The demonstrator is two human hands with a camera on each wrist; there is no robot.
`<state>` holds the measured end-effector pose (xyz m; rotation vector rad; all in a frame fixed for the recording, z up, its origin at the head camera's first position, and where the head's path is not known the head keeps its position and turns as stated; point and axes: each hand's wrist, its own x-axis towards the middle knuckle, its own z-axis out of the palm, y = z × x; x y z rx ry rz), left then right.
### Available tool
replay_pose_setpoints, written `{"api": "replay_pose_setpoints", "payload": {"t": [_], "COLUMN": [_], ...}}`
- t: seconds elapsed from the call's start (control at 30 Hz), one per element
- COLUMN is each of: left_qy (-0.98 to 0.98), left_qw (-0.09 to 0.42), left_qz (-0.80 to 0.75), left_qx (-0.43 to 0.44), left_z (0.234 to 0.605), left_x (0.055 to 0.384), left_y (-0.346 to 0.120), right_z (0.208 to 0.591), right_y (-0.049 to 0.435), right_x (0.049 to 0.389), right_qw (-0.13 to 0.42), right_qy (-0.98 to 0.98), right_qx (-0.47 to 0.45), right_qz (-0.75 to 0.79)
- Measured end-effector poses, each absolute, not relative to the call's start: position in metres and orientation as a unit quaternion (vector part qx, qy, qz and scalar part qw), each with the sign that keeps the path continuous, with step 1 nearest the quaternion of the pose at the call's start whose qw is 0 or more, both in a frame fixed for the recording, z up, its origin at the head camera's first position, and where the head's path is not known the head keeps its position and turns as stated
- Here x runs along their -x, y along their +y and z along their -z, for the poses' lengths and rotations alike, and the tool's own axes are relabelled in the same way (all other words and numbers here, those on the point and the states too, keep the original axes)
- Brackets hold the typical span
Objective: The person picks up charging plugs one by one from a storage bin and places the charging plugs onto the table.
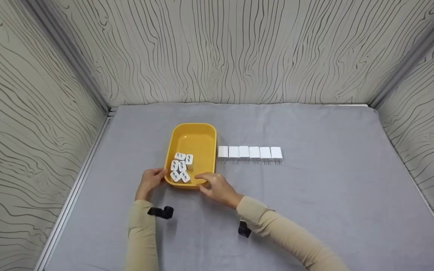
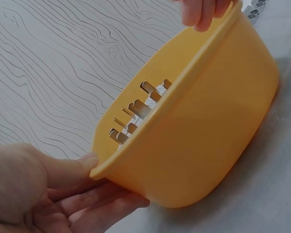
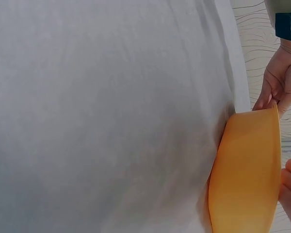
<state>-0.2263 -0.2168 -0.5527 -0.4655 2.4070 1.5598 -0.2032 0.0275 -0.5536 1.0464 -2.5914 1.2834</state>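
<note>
A deep yellow plastic tub [image 1: 197,141] stands on the grey cloth, left of the middle in the head view. My left hand [image 1: 150,183] grips its front left corner, thumb over the rim and fingers beneath it, as the left wrist view shows. At the front right corner my right hand [image 1: 219,189] pinches the rim, fingers inside and thumb outside. Several white plug adapters [image 1: 182,166] lie bunched in the near left part of the tub. Their metal prongs [image 2: 139,108] point up in the left wrist view.
A straight row of several more white plug adapters [image 1: 243,152] lies right of the tub, prongs toward me. Grey cloth [image 1: 333,180] covers the table. Wood-grain patterned panels [image 1: 239,52] enclose the back and both sides.
</note>
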Motion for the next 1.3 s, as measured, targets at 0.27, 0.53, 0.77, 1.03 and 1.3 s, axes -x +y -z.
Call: {"api": "replay_pose_setpoints", "payload": {"t": [0.27, 0.53, 0.77, 1.03, 1.3], "left_qy": [0.819, 0.821, 0.814, 0.814, 0.806], "left_qw": [0.117, 0.125, 0.130, 0.119, 0.117], "left_qz": [-0.539, -0.532, -0.539, -0.542, -0.553], "left_qx": [0.162, 0.165, 0.173, 0.168, 0.175], "left_z": [0.554, 0.552, 0.551, 0.551, 0.552], "left_x": [0.227, 0.226, 0.227, 0.226, 0.227], "left_y": [-0.217, -0.216, -0.216, -0.215, -0.215], "right_z": [0.549, 0.548, 0.552, 0.550, 0.546], "right_y": [0.018, 0.002, -0.009, -0.017, -0.024], "right_x": [0.210, 0.217, 0.220, 0.222, 0.227], "right_qw": [0.027, -0.039, -0.040, -0.049, -0.083], "right_qy": [-0.841, -0.839, -0.850, -0.872, -0.895], "right_qx": [-0.312, -0.259, -0.227, -0.188, -0.168], "right_qz": [-0.441, -0.478, -0.474, -0.450, -0.404]}}
